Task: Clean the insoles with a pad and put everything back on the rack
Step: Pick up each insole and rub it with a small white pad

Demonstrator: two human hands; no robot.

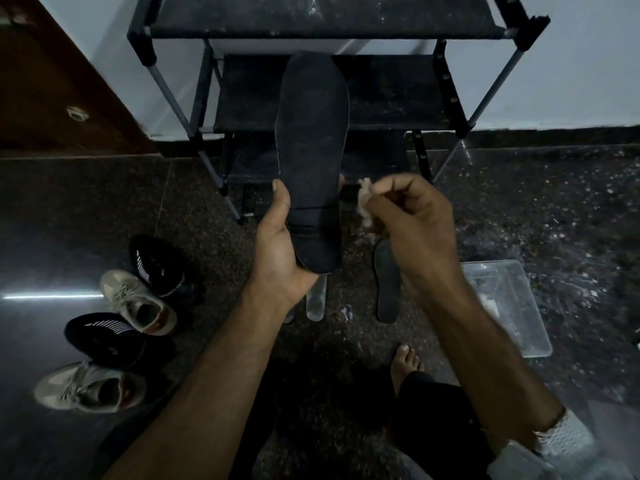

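The left hand (277, 251) gripped a black insole (311, 161) upright before the rack (450, 98); just right of it, the right hand (412, 230) pinched a pale pad (365, 206). Another insole (387, 282) lay on the floor.

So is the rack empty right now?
Visible shelves look empty: the rack holds no shoes; all four shoes sit on the floor. The held insole hides part.

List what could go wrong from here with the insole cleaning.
1. The left hand holds the black insole only at its heel end, so wiping pressure may bend or drop it.
2. The pad in the right hand looks frayed and might shed bits.
3. The second insole lies on the floor near the bare foot, and could be stepped on.
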